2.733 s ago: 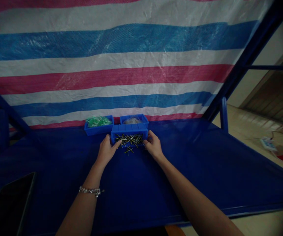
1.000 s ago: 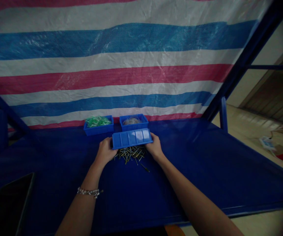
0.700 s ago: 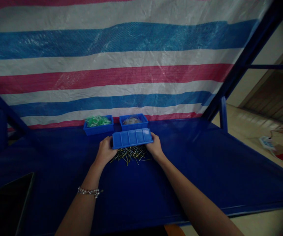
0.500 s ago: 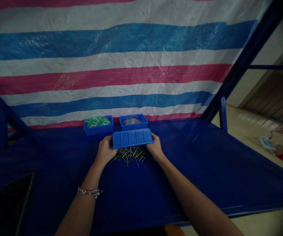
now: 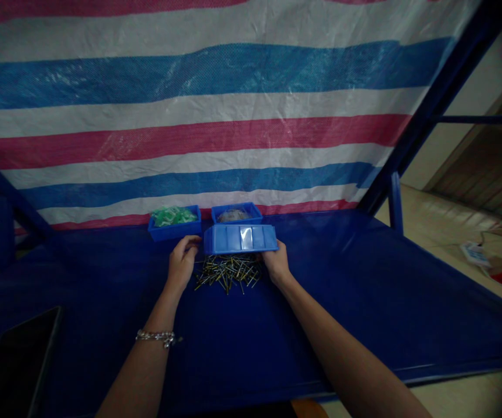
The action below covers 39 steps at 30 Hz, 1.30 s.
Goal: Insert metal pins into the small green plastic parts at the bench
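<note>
A blue plastic bin (image 5: pixel 241 239) is tipped over above the table, its ribbed underside facing me. My right hand (image 5: pixel 276 262) grips the bin at its right end; some fingers are hidden behind it. Just off the bin's left end, my left hand (image 5: pixel 183 261) holds nothing, its fingers loosely bent and apart from the thumb. Under and in front of the bin lies a loose pile of long thin screws (image 5: pixel 228 273), some brassy and some silvery.
At the back stand a blue bin (image 5: pixel 173 233) with green packets (image 5: pixel 172 216) and another blue bin (image 5: pixel 254 220) with greyish contents. A dark flat tablet-like object (image 5: pixel 18 354) lies at the left on the blue table (image 5: pixel 364 313). Striped sheeting (image 5: pixel 198 139) hangs behind.
My left hand has let go of the bin and moved slightly left. The bin, still in my right hand, has shifted a little right and tilted, exposing more screws.
</note>
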Available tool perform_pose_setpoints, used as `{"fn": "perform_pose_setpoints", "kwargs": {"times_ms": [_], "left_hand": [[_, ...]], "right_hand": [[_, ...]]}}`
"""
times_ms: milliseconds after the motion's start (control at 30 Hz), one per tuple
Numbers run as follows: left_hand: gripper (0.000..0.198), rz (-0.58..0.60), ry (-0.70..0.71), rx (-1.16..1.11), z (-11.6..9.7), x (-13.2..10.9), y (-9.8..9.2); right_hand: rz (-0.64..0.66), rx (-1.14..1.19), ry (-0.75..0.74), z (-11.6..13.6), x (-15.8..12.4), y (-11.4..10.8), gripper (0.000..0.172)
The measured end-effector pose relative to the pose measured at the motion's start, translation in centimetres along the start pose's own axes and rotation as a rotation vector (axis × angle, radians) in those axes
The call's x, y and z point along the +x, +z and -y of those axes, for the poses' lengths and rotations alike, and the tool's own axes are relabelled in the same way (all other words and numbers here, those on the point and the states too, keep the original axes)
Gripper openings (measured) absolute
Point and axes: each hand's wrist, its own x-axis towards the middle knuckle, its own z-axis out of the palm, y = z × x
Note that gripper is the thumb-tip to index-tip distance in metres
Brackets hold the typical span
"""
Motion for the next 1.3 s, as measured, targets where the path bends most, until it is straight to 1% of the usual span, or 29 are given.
{"fn": "perform_pose_setpoints", "kwargs": {"times_ms": [67, 200, 300, 367, 533, 633, 800, 1000, 1100, 1200, 1300], "left_hand": [[0.03, 0.022, 0.014, 0.057, 0.6, 0.1, 0.3], [0.036, 0.124, 0.05, 0.186, 1.3, 0.1, 0.7], [0.039, 0.152, 0.065, 0.201, 1.2, -0.1, 0.9], [0.04, 0.168, 0.073, 0.2, 1.0, -0.2, 1.0], [0.038, 0.249, 0.095, 0.22, 0.5, -0.5, 1.6], [0.037, 0.278, 0.095, 0.22, 0.2, -0.6, 1.8], [0.035, 0.289, 0.089, 0.208, 0.2, -0.6, 1.8], [0.036, 0.267, 0.093, 0.096, 1.0, -0.5, 2.2], [0.035, 0.262, 0.084, 0.069, 1.0, -0.5, 2.3], [0.034, 0.259, 0.078, 0.062, 0.7, -0.6, 2.3], [0.032, 0.254, 0.068, 0.07, 0.4, -0.6, 2.2]], "right_hand": [[-0.005, 0.042, 0.021, 0.1, 0.0, 0.1, 0.008], [-0.015, 0.137, 0.06, 0.2, 0.1, 0.3, 0.01], [-0.024, 0.214, 0.088, 0.5, 0.2, 0.4, 0.012], [-0.044, 0.265, 0.108, 0.9, 0.2, 0.4, 0.01], [-0.146, 0.412, 0.144, 2.2, 0.6, -0.2, 0.012], [-0.186, 0.458, 0.152, 2.6, 0.7, -0.6, 0.013], [-0.248, 0.503, 0.146, 2.8, 1.1, -1.1, 0.015], [-0.387, 0.524, 0.096, 3.5, 1.9, -2.4, 0.014], [-0.445, 0.501, 0.066, 3.9, 2.2, -3.2, 0.015], [-0.51, 0.48, 0.094, 4.4, 2.5, -4.0, 0.017], [-0.548, 0.471, 0.143, 4.6, 2.8, -4.9, 0.02]]}}
